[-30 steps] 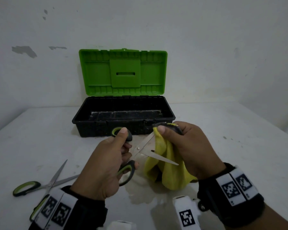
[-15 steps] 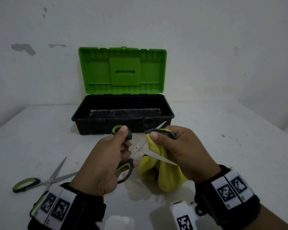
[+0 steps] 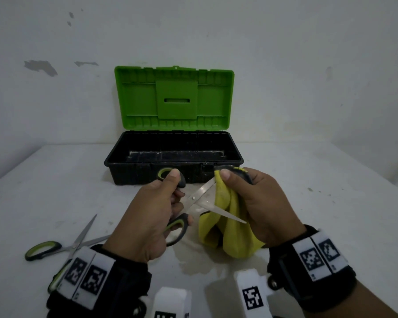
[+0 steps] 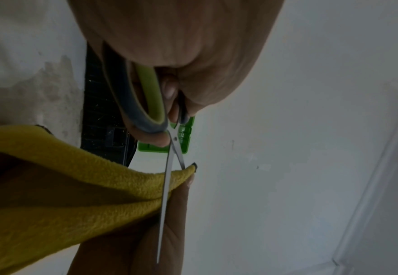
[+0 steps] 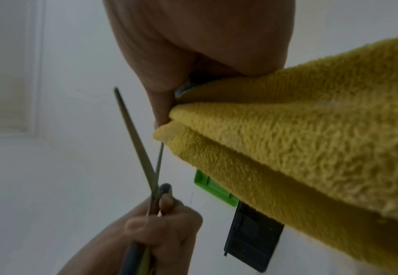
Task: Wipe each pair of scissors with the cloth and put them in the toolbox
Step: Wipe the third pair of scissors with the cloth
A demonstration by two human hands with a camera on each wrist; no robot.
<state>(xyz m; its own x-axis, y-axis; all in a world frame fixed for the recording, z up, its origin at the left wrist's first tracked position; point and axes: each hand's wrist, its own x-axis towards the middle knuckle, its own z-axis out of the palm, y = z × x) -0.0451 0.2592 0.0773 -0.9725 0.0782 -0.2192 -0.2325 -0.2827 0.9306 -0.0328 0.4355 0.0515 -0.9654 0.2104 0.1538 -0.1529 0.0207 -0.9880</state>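
Note:
My left hand (image 3: 161,212) grips the grey-and-green handles of a pair of scissors (image 3: 200,198) with its blades spread apart, above the table in front of the toolbox. My right hand (image 3: 246,198) holds a yellow cloth (image 3: 228,235) and pinches it round the upper blade near its tip; the lower blade (image 3: 228,213) lies bare across the cloth. The left wrist view shows the scissors (image 4: 169,167) running into the cloth (image 4: 75,186). In the right wrist view the cloth (image 5: 287,139) covers one blade (image 5: 160,158). The black toolbox (image 3: 172,171) stands with its green lid (image 3: 174,99) up.
A second pair of scissors (image 3: 62,246) lies with blades apart on the white table (image 3: 331,203) at the lower left, partly under my left wrist. A damp patch (image 3: 198,260) marks the table below the cloth. A white wall stands close behind the toolbox.
My right hand with the cloth has slid back and forth along the upper blade, ending over its tip. The left hand has kept its hold on the handles.

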